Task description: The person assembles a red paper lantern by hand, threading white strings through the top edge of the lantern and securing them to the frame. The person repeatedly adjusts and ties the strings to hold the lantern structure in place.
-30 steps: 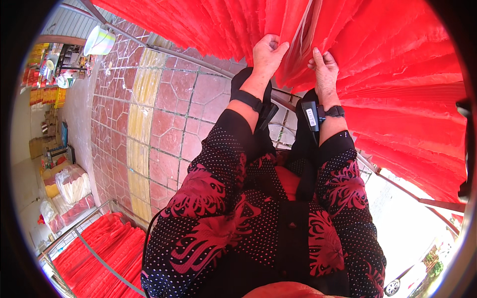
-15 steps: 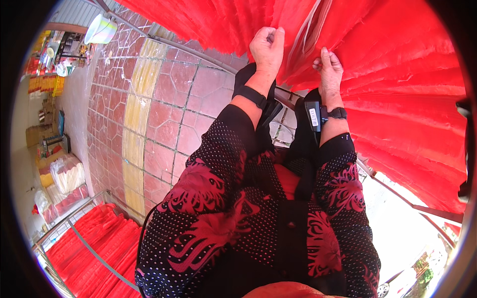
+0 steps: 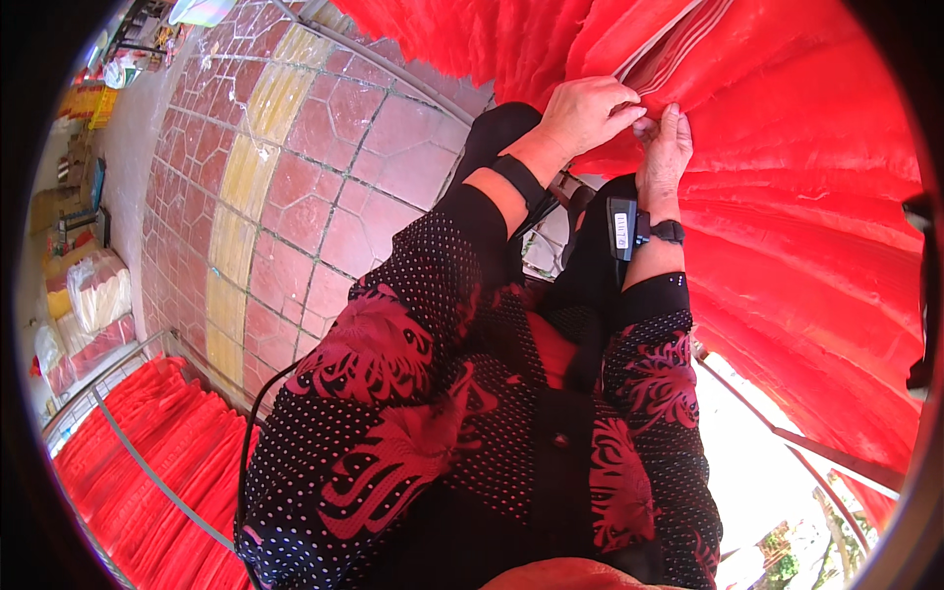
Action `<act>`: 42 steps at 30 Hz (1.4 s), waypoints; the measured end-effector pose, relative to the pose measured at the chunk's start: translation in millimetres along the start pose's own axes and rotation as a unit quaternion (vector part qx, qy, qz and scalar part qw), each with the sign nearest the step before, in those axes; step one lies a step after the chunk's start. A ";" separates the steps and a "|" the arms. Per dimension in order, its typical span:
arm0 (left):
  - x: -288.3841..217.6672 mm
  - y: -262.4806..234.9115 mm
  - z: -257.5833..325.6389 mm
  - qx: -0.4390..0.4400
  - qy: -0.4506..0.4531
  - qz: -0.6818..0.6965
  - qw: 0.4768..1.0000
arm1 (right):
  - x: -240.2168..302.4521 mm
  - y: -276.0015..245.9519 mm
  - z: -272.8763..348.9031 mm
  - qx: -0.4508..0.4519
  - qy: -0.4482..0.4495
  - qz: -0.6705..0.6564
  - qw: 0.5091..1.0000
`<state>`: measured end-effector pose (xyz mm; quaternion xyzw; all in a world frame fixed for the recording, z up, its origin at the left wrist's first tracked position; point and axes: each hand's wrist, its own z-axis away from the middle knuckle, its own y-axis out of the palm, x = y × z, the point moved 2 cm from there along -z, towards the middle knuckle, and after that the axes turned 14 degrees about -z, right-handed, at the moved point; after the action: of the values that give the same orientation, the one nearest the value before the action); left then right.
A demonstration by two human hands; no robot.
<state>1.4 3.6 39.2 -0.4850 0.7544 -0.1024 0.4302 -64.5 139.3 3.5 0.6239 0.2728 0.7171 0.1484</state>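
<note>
A large sheet of red pleated fabric [image 3: 787,226] hangs in folds in front of me and to my right. White lines run along a dark gap between two folds, just beyond my fingers. My left hand [image 3: 590,115] is closed, thumb and fingers pinched together at the fabric's near edge; whatever sits between the tips is too small to make out. Close beside it, almost touching, my right hand [image 3: 665,157] has its thumb and forefinger pressed together on the red fabric, the other fingers curled. Black bands circle both wrists, and a small dark device [image 3: 622,228] is at the right one.
More red pleated fabric [image 3: 147,462] lies in a metal-framed rack at lower left, a grey strap across it. Wrapped bundles [image 3: 98,295] stand along the left wall. A metal bar [image 3: 393,74] crosses beyond the tiled floor [image 3: 324,197]. Another metal rail [image 3: 836,457] runs at lower right.
My left hand has moved right and nearer, from apart to beside my right hand, still pinched. The right hand has shifted only slightly. The view has turned a little.
</note>
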 end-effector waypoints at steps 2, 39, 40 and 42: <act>5.6 6.8 0.0 0.007 -0.055 0.003 0.998 | -0.8 -0.1 -0.2 -0.007 -0.005 0.000 1.000; 14.6 3.5 -11.0 -0.188 -0.169 0.025 0.967 | -1.2 1.4 6.3 0.045 0.025 0.039 0.998; 17.1 6.3 -9.8 -0.138 -0.194 0.071 0.969 | -1.1 1.1 6.1 0.036 0.018 0.052 0.998; 22.7 13.6 -7.4 -0.032 -0.247 0.157 0.956 | -0.5 3.4 7.2 0.057 -0.010 0.041 0.997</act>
<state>-16.5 -10.0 23.5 -0.3843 0.6941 0.1140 0.5980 -57.0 137.8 5.6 0.6491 0.2865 0.6994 0.0859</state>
